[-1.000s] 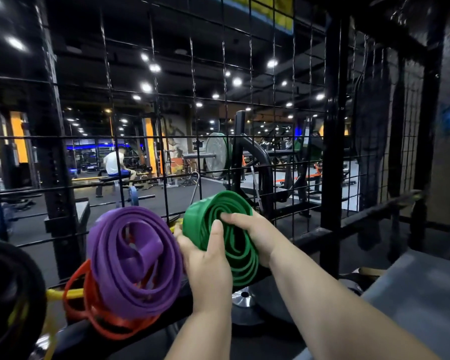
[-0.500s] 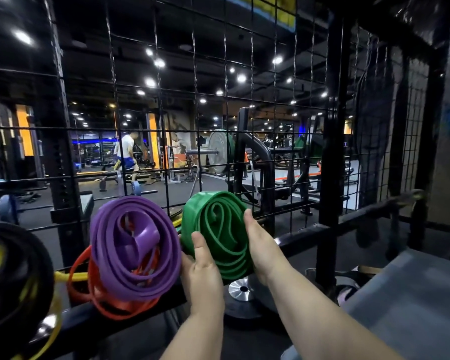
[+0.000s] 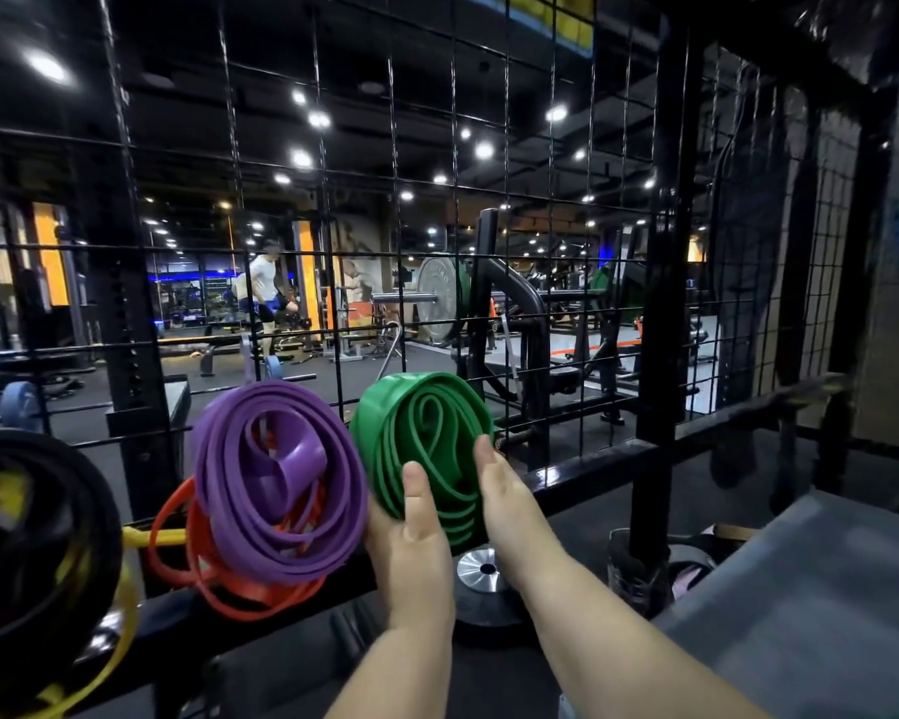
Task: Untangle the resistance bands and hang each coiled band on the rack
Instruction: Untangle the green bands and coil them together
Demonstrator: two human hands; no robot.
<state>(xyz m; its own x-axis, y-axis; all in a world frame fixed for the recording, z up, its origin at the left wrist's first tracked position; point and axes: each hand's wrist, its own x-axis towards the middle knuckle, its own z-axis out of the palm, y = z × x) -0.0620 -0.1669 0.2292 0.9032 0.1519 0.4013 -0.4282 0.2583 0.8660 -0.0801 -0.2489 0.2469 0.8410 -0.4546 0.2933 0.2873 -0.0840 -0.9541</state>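
Observation:
A green resistance band, wound into a coil, is held up against the black wire grid of the rack. My left hand holds its lower left, thumb on the front face and fingers behind. My right hand holds the coil's right edge, thumb along the side, fingers hidden behind it. A purple coiled band hangs on the rack just to the left, with an orange band hanging behind and below it. Whether the green coil sits on a hook cannot be told.
A black coiled band and a yellow band hang at the far left. The rack's black rail runs below the grid. A weight plate lies under my hands. A grey padded surface is at the lower right.
My right hand's fingers have come off the front of the green coil and moved to its right edge. The coil sits slightly higher against the grid. My left hand keeps its hold.

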